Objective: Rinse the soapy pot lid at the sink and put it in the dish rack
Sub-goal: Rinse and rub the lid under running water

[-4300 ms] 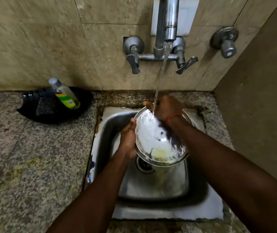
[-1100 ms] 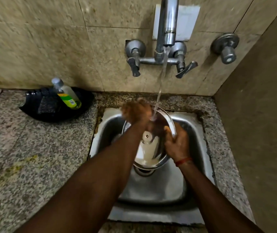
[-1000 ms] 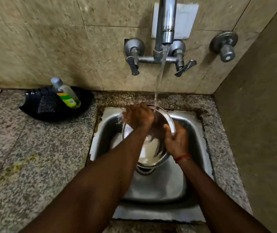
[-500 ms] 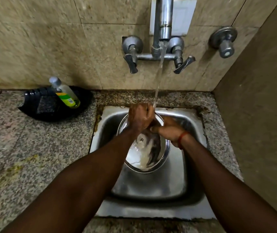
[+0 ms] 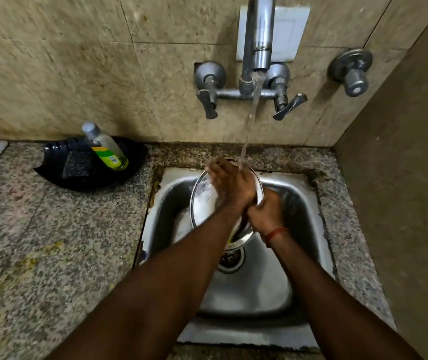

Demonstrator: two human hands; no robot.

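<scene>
The round steel-rimmed pot lid (image 5: 202,203) is held tilted over the steel sink (image 5: 304,229), under the running stream from the tap (image 5: 257,55). White suds streak its left side. My left hand (image 5: 231,185) lies flat across the lid's face with fingers spread, water falling by its fingertips. My right hand (image 5: 267,214) grips the lid's right rim, a red thread on the wrist. The lid's knob is hidden by my hands. No dish rack is in view.
A black tray (image 5: 129,172) at the back left of the granite counter (image 5: 52,242) holds a dish soap bottle (image 5: 106,149) and a dark scrub pad (image 5: 78,165). A beige wall (image 5: 402,190) closes the right side. The drain (image 5: 229,258) sits below the lid.
My left hand has opened flat and slid across the lid's face. My right hand shifted from the lid's top down to its right rim. The lid is raised and more tilted.
</scene>
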